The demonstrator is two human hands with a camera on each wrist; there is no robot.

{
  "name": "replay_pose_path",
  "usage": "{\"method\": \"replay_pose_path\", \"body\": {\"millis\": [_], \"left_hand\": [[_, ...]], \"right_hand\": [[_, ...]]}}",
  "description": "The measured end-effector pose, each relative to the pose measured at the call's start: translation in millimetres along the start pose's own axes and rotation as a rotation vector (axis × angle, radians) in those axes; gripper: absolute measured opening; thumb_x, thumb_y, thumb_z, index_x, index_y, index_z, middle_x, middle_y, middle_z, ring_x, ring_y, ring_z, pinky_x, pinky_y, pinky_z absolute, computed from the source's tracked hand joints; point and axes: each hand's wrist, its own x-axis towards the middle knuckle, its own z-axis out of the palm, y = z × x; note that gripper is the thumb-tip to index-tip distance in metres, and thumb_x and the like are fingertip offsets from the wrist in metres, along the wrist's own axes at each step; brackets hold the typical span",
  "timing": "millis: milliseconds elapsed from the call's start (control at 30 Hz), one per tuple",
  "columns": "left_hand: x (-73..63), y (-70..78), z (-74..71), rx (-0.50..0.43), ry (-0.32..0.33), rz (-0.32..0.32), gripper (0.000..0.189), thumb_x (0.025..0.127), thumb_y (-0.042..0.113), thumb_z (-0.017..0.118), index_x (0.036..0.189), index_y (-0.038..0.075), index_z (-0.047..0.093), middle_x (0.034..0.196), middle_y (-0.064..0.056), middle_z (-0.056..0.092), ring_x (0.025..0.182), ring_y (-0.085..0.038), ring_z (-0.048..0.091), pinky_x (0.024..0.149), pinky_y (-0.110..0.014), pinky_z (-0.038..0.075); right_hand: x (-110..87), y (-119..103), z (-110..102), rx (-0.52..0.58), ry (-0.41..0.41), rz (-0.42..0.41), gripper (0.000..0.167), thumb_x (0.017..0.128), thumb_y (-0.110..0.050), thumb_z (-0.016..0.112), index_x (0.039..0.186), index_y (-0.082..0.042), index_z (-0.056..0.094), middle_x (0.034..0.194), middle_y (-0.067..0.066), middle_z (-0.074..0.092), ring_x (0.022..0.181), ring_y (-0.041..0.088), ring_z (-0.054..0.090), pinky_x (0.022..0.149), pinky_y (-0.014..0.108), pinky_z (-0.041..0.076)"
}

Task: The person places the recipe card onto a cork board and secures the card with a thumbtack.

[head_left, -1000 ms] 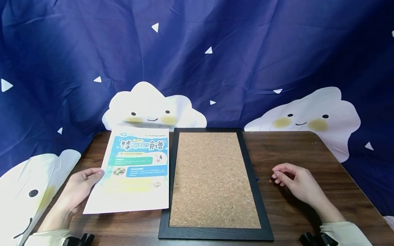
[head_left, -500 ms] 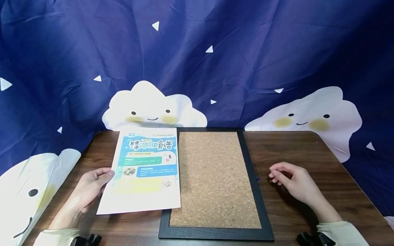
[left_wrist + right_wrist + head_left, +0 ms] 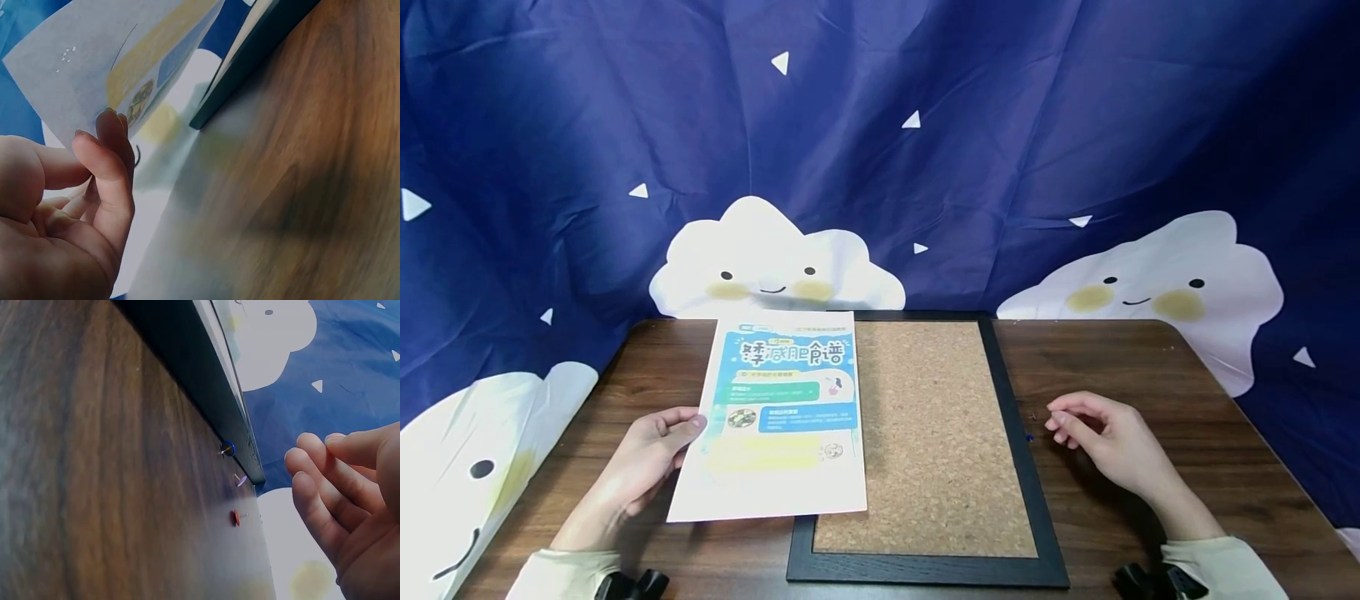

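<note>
My left hand (image 3: 651,454) pinches the left edge of a printed paper sheet (image 3: 775,496) between thumb and fingers. The sheet, with blue, green and yellow print, is held over the left part of a black-framed cork board (image 3: 943,450). In the left wrist view the paper (image 3: 81,62) is seen from behind. My right hand (image 3: 1120,446) hovers right of the board, fingers loosely curled and thumb near the index fingertip; nothing shows between them. Close by on the table are a blue thumbtack (image 3: 229,448), a purple thumbtack (image 3: 240,480) and a red thumbtack (image 3: 235,518).
A dark brown wooden table (image 3: 1150,358) carries the board. Behind it hangs a blue curtain (image 3: 962,167) with white clouds and triangles. The board's raised black frame (image 3: 181,356) stands just beside the thumbtacks.
My left hand has moved right with the paper, which now covers more of the cork board. My right hand has drifted slightly left toward the board.
</note>
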Motion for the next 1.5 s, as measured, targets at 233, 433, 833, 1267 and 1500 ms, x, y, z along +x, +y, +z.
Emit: {"method": "replay_pose_path", "body": {"millis": [233, 433, 833, 1267, 1500], "left_hand": [[4.8, -0.4, 11.5, -0.036, -0.026, 0.009, 0.044, 0.116, 0.014, 0.047, 0.146, -0.019, 0.044, 0.104, 0.000, 0.080, 0.089, -0.006, 0.076, 0.074, -0.028, 0.064], [9.8, 2.3, 24.3, -0.065, -0.053, 0.017, 0.043, 0.115, 0.012, 0.048, 0.144, -0.019, 0.046, 0.105, -0.003, 0.080, 0.089, -0.007, 0.076, 0.074, -0.029, 0.064], [16.0, 4.0, 49.9, -0.134, -0.130, 0.045, 0.043, 0.113, 0.010, 0.052, 0.141, -0.021, 0.047, 0.104, -0.007, 0.080, 0.086, -0.007, 0.075, 0.073, -0.027, 0.064], [23.5, 7.4, 77.1, -0.123, -0.167, 0.062, 0.039, 0.110, 0.006, 0.054, 0.137, -0.022, 0.052, 0.096, -0.004, 0.079, 0.076, -0.005, 0.069, 0.066, -0.019, 0.057], [27.5, 9.2, 91.8, -0.141, -0.205, 0.076, 0.039, 0.109, 0.006, 0.056, 0.135, -0.022, 0.052, 0.092, -0.003, 0.078, 0.071, -0.004, 0.066, 0.063, -0.018, 0.054]], "right_hand": [[4.9, -4.6, 3.1, 0.021, -0.012, -0.019, 0.012, 0.104, 0.002, 0.066, 0.113, 0.001, 0.074, 0.091, 0.010, 0.079, 0.073, 0.005, 0.070, 0.063, 0.029, 0.061], [6.8, -6.6, 5.0, 0.041, -0.017, -0.031, 0.014, 0.103, 0.005, 0.066, 0.115, 0.001, 0.074, 0.092, 0.011, 0.079, 0.073, 0.006, 0.070, 0.062, 0.028, 0.060], [10.0, -12.0, 7.7, 0.064, -0.037, -0.016, 0.015, 0.105, 0.002, 0.065, 0.117, 0.001, 0.074, 0.094, 0.010, 0.080, 0.074, 0.009, 0.071, 0.062, 0.029, 0.059], [12.4, -16.0, 11.3, 0.092, -0.057, -0.023, 0.015, 0.105, 0.002, 0.065, 0.117, 0.001, 0.073, 0.094, 0.009, 0.080, 0.075, 0.012, 0.072, 0.064, 0.029, 0.060], [13.4, -15.4, 15.5, 0.127, -0.064, -0.051, 0.014, 0.105, 0.003, 0.065, 0.115, 0.002, 0.073, 0.094, 0.012, 0.080, 0.075, 0.010, 0.072, 0.064, 0.029, 0.060]]}}
